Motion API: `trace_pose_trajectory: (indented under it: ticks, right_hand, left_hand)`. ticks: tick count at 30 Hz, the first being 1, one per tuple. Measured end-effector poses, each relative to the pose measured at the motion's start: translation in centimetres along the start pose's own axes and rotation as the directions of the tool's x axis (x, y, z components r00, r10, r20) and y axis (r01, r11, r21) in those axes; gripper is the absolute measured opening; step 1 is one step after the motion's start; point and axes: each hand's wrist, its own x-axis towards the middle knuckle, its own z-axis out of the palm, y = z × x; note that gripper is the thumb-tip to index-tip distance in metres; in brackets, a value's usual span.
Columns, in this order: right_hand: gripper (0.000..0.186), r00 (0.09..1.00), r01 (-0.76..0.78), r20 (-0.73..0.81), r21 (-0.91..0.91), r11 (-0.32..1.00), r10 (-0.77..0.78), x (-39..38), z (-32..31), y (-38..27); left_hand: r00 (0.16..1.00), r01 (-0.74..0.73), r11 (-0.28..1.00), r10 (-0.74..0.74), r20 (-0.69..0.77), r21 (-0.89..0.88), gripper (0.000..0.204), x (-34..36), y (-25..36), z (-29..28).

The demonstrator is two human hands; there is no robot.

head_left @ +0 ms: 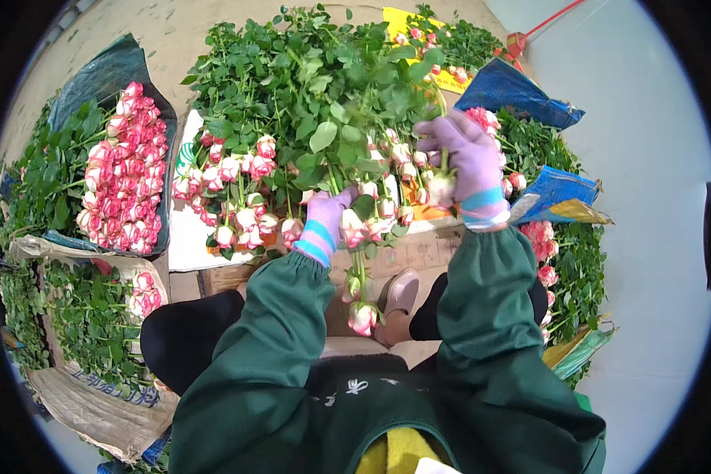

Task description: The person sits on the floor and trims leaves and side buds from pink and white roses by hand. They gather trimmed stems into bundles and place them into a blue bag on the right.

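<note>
My left hand (328,215), in a lilac knit glove with blue-striped cuff, is closed round the stems of a few roses. Their pink-and-white blooms (363,317) hang heads down toward my lap, and leafy stems rise above the fist. My right hand (468,154), gloved alike, is raised to the right with its fingers bent round the stem of a single pale rose (442,189), its bloom below the palm. Beyond both hands lies a large heap of cut roses (284,87), leaves far and pink-edged blooms (249,221) toward me.
To the left, dense pink roses (126,170) lie in a dark wrap (99,75). Nearer is a tan sack (103,411) by more roses. On the right, blue sheets (521,91) partly cover further roses beside a white surface (648,237). A yellow sheet (399,20) lies at the back.
</note>
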Motion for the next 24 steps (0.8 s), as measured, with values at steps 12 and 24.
trace_pose_trajectory:
  ticks: [12,24]
  right_hand:
    - [0.022,0.897,-0.441,0.155,0.270,0.856,0.414,5.6,-0.4,7.4]
    - [0.028,0.985,-0.084,0.155,0.060,0.995,0.073,1.1,-0.5,-1.6]
  left_hand:
    - [0.737,-0.365,0.785,0.573,-0.360,0.501,0.042,7.0,-2.6,-6.7]
    - [0.937,-0.046,0.599,0.304,-0.174,0.800,0.028,7.6,-5.5,-10.0]
